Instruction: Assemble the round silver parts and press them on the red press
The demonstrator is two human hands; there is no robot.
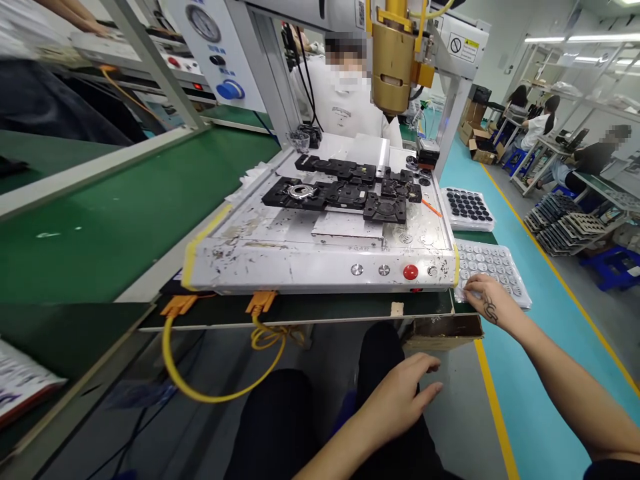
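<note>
While the right hand (487,300) bends over the near left corner of the plastic tray (526,301), its fingertips hang down onto the pale round discs (493,268), and I cannot tell whether they are closed on one. The left hand (400,393) hangs over the lap with nothing in it, thumb and fingers apart. On the white machine base (265,267), one silver ring (301,192) sits in the front-left black fixture (273,195); loading seems at an early stage, since the front-right black fixture (385,210) shows no such ring and most of the tray looks full. Any gap beneath the right hand is hidden, the back-row fixtures (335,167) are too dark to read, and the gold-coloured machine head (393,67) is cut off at the top.
</note>
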